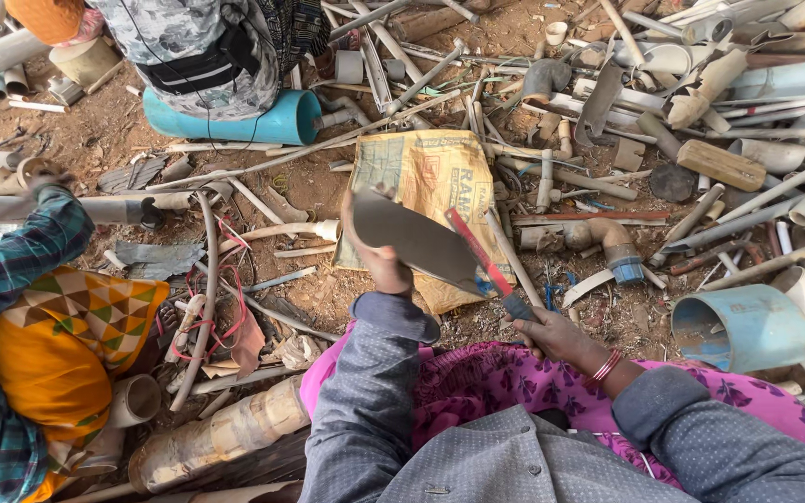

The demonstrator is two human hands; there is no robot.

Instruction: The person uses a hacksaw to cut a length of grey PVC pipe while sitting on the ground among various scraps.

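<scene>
Dead centre of the frame, I've got a curved grey pipe shard [418, 240] held up over my lap. Its long axis runs from upper left down to lower right. My left hand [382, 264] is closed on its upper-left end from below, thumb side up, so that hand carries the piece. My right hand [556, 337] is wrapped tight around the dark grip of a red-framed hacksaw [480, 264], whose blade lies across the shard's lower-right end, touching it as far as I can tell. So the saw crosses the shard at a slant, and the right hand sits lower right of it, the left hand being the nearer one.

Behind the shard, on the dirt, lies a yellowish woven sack [430, 172]. To the right there's a light blue pipe section [743, 328], and cut pipes are scattered all over the upper right. Another person in a checked sleeve [11, 256] sits at the left edge, and a teal pipe [277, 121] lies top left.
</scene>
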